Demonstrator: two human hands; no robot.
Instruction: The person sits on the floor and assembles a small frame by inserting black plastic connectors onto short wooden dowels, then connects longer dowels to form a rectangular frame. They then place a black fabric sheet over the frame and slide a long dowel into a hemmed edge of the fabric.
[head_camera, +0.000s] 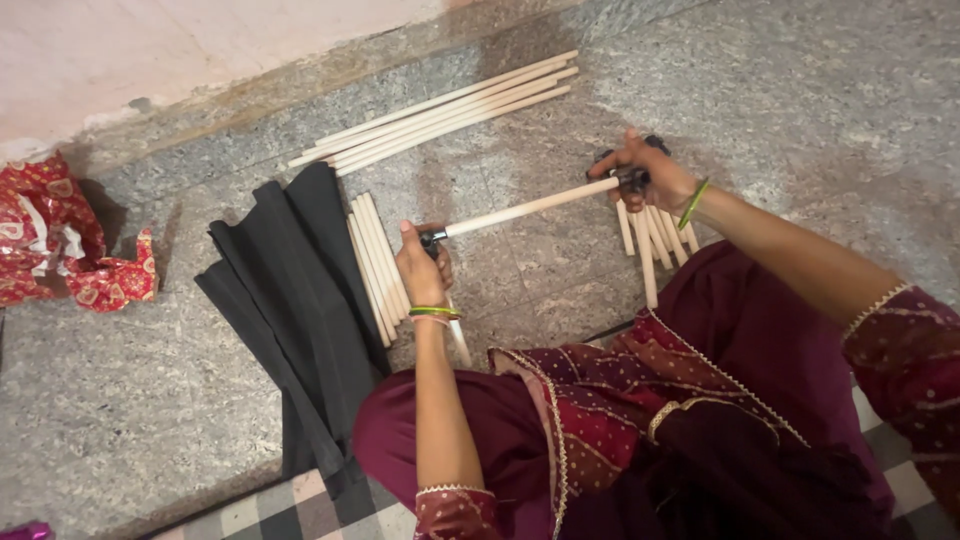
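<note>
A person sits on the stone floor (780, 90) and holds one wooden rod (530, 207) level across the middle of the frame, a hand at each end. The left hand (422, 270) is closed around the rod's left end, thumb up, where a small dark fitting (432, 239) sits on the tip. The right hand (650, 172) is curled shut over the right end, gripping a second dark fitting (632, 179) there. Both wrists carry green bangles.

Under the left hand lies a short row of rods (376, 262), side by side, next to a folded black cloth (300, 290) at centre left. More short rods (652, 245) fan out beneath the right hand. A longer bundle (440, 110) lies at the top centre, near the wall. Crumpled red wrapping (55, 240) sits at the far left edge.
</note>
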